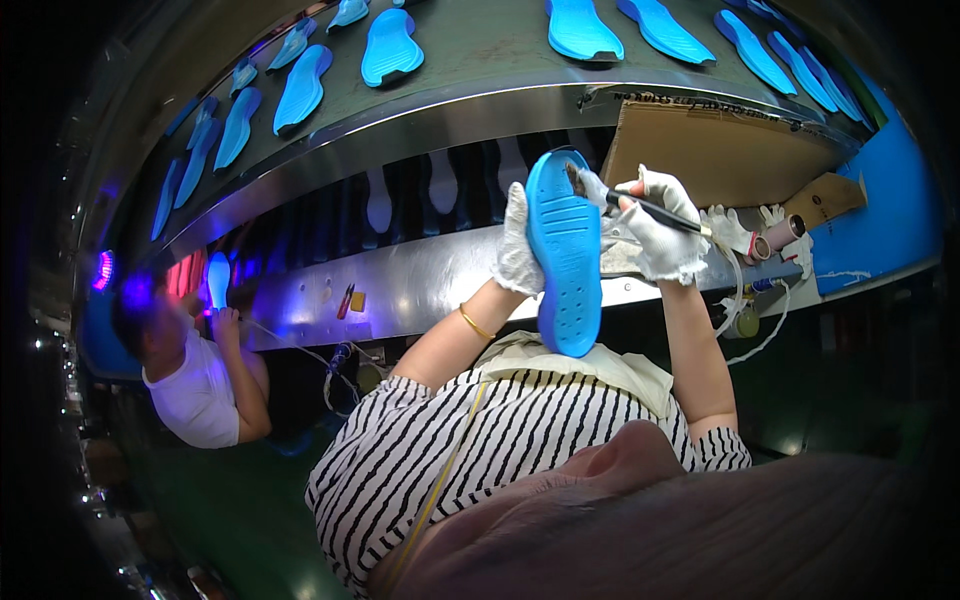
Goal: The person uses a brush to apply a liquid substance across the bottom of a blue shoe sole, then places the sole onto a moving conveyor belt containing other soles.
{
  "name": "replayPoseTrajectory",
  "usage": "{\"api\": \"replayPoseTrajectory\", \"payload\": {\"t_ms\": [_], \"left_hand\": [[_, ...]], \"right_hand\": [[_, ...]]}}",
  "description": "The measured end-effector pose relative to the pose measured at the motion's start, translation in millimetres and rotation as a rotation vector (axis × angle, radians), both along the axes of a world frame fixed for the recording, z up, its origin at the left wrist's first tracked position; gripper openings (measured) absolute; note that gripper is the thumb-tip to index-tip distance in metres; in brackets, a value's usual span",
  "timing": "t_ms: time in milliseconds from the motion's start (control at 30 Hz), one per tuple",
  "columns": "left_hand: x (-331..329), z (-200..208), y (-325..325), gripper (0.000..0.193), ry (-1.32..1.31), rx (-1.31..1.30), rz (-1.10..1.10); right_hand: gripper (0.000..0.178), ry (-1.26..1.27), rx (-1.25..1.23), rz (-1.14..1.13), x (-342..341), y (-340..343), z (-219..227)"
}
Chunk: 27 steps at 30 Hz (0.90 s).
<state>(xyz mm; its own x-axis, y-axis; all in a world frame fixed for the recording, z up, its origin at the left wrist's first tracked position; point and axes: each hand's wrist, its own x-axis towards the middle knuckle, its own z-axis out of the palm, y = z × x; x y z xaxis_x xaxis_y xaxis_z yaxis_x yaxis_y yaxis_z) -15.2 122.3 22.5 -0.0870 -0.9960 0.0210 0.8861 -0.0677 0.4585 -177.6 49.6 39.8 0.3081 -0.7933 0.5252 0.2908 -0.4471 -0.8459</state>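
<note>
My left hand (517, 245), in a white glove with bare fingertips, grips a bright blue shoe sole (568, 255) by its left edge. The sole stands nearly upright before my chest, its ridged and dotted face showing and its lower end close to my apron. My right hand (664, 228), gloved likewise, is closed around a brush (592, 187) with a black handle. Dark bristle tips touch or nearly touch the sole's upper end; which of the two, I cannot tell. A pale tube (737, 275) hangs down below the handle's rear end.
Blue soles (393, 48) lie spaced along a dark conveyor belt (480, 50) across the back. A cardboard sheet (720, 155) leans at right, near spare gloves (728, 228) and a spool (783, 232). At left, a co-worker (200, 385) holds a lit sole (218, 280).
</note>
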Motion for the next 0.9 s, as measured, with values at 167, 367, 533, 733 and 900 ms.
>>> {"api": "replayPoseTrajectory", "payload": {"t_ms": [167, 367, 533, 733, 900], "left_hand": [[-14, -22, -10, 0.076, -0.069, -0.026, 0.095], [-6, -15, -12, 0.088, -0.220, 0.034, 0.152], [8, -18, -13, 0.094, -0.141, 0.020, 0.010], [17, -4, -7, 0.099, -0.098, 0.010, -0.059], [18, 2, 4, 0.097, -0.179, 0.086, -0.034]], "right_hand": [[0.018, 0.014, -0.019, -0.124, 15, 8, 6], [0.021, 0.010, 0.041, 0.087, 6, 23, 2], [0.020, 0.122, -0.247, 0.067, 11, 35, 5], [0.019, 0.199, -0.001, 0.078, 2, 50, -3], [0.013, 0.279, -0.201, 0.090, -2, 59, -6]]}}
